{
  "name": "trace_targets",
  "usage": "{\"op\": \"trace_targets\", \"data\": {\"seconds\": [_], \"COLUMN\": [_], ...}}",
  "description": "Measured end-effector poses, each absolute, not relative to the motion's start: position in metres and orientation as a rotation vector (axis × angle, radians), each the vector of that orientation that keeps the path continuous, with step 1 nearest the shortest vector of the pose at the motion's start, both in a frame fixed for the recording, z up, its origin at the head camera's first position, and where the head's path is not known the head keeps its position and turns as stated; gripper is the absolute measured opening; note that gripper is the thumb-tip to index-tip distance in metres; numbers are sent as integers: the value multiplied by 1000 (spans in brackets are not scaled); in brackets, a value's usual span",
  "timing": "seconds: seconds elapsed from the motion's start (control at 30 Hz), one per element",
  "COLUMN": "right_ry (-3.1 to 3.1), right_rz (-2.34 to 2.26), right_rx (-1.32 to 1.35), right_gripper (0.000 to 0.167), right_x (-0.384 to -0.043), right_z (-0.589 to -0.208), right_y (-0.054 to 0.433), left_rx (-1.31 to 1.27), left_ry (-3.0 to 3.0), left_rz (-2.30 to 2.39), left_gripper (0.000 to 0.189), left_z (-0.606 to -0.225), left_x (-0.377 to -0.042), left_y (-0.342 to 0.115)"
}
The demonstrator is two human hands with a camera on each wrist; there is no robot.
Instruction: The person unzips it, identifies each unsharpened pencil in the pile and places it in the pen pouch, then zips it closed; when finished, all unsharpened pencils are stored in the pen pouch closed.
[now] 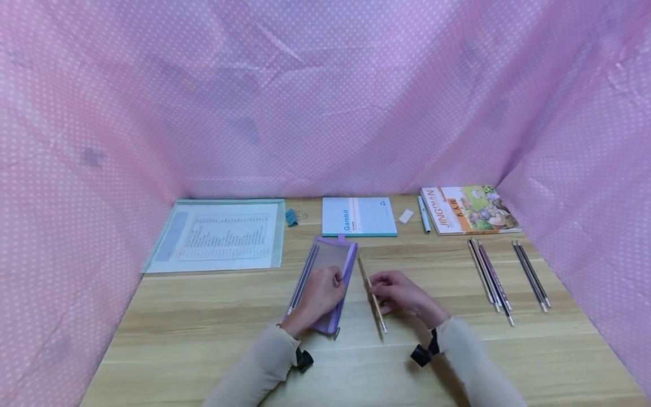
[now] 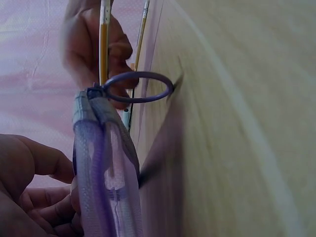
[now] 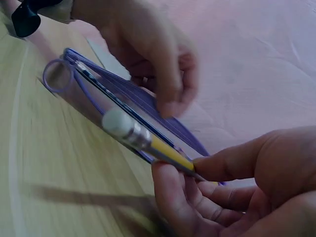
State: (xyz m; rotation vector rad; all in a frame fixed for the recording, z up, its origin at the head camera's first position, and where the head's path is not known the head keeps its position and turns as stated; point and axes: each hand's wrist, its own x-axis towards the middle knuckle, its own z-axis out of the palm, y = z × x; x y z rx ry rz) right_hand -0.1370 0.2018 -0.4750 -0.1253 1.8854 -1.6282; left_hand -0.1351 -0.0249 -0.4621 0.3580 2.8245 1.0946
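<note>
In the head view a purple mesh pencil case [image 1: 334,254] lies at the middle of the table, with several dark pencils [image 1: 305,274] along its left side. My left hand [image 1: 320,291] is over it, fingers curled at the case's upper edge. The right wrist view shows the case's zip side gaping, with a dark pencil [image 3: 118,102] inside and a ring [image 3: 58,75] on the zip end. Just to the right, my right hand [image 1: 399,291] pinches a yellow pencil [image 1: 376,304] between thumb and fingers. Its white eraser end [image 3: 117,122] points towards me.
Farther right lie several pencils [image 1: 490,274] and a dark pair [image 1: 531,277]. Along the back are a document folder [image 1: 277,237], a teal binder clip [image 1: 291,217], a notebook [image 1: 373,217], an eraser [image 1: 406,216], a marker [image 1: 424,215] and a book [image 1: 473,209].
</note>
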Motion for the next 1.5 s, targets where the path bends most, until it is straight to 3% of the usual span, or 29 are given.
{"op": "trace_targets", "data": {"seconds": [0.4,0.9,1.17,1.5], "right_ry": [1898,2005,2141,2535], "right_rz": [-1841,-1796,-1739,-1609], "right_rx": [218,267,223,343], "right_gripper": [40,30,33,46], "right_x": [-146,-138,-129,-117], "right_z": [-479,-478,-464,-446], "right_y": [139,124,173,302], "left_rx": [364,334,337,325], "left_ry": [2843,2824,2795,2800], "left_rz": [1080,1074,1113,1113], "left_gripper": [4,5,4,5], "left_z": [-461,-460,-461,-462], "left_x": [-137,-138,-134,-134], "left_y": [-25,-25,-23,-22]}}
